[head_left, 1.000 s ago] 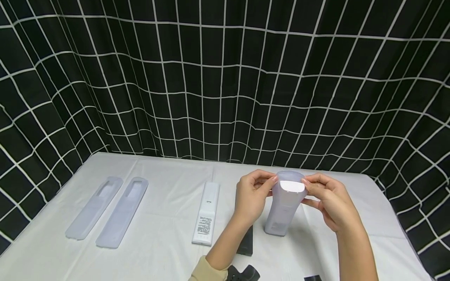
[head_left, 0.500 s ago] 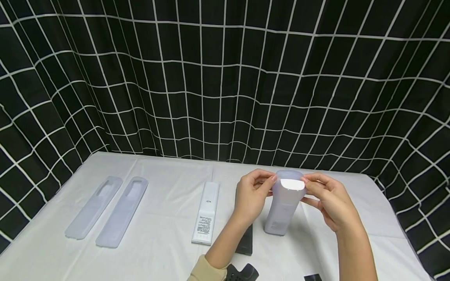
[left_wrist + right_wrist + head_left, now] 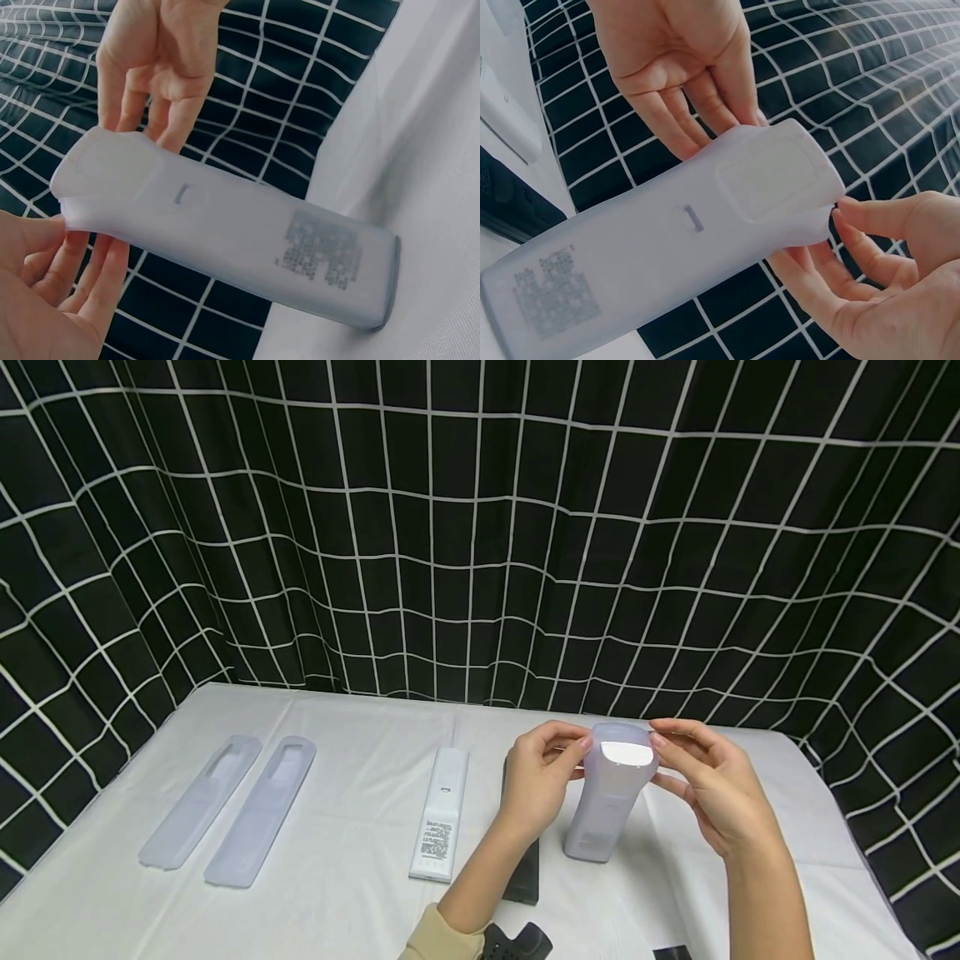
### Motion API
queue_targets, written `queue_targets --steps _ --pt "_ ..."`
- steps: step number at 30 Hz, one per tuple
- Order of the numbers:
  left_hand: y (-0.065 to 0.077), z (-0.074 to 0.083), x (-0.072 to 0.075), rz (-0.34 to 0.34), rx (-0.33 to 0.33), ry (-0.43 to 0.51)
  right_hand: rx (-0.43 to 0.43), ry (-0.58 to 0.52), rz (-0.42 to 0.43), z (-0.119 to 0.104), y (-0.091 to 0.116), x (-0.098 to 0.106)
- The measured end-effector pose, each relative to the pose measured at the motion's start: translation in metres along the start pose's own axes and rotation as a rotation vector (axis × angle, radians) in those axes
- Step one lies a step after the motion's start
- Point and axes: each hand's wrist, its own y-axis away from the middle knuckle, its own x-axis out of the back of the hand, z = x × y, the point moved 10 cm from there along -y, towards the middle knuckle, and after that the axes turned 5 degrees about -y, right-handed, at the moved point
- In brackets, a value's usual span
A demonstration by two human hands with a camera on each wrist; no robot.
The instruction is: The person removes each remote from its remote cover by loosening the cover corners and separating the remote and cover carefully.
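Note:
A white remote control [image 3: 627, 753] stands on end, tilted, inside a translucent silicone cover [image 3: 600, 814] whose lower end rests on the table. The remote's upper end shows bare at the cover's opening, and printed text shows through lower down. My left hand [image 3: 542, 777] pinches the cover's upper left edge between thumb and fingers. On the opposite edge, my right hand [image 3: 716, 785] pinches the cover's rim, its thumb [image 3: 870, 214] at the corner in the right wrist view. The left wrist view shows the cover [image 3: 225, 217] reaching along most of the remote.
Another white remote [image 3: 439, 814] lies face down left of my left forearm. A black remote [image 3: 525, 877] is partly hidden under that forearm. Two flat translucent covers [image 3: 202, 802] lie at the left of the white-clothed table [image 3: 352, 877]. A black gridded curtain [image 3: 480, 527] surrounds it.
My right hand has shifted slightly up and right along the cover's rim, its fingers a little straighter. The left hand and the remote have hardly moved.

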Motion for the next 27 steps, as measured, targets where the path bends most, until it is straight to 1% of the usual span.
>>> queue_targets --steps 5,13,17,24,27 --pt "0.0 -0.001 0.0 0.0 0.009 0.001 0.029 0.001 -0.014 -0.004 0.001 0.0" --pt "0.0 -0.003 0.001 0.013 0.016 0.022 0.093 0.03 -0.074 -0.009 0.003 -0.006" --pt "0.0 -0.003 0.001 0.015 0.014 0.023 0.1 0.056 -0.093 -0.008 0.003 -0.009" --pt "0.0 -0.004 0.001 0.014 0.024 0.014 0.087 0.09 -0.108 -0.005 0.002 -0.01" --pt "0.0 -0.005 0.001 0.012 0.026 0.012 0.091 0.127 -0.123 -0.005 0.002 -0.011"
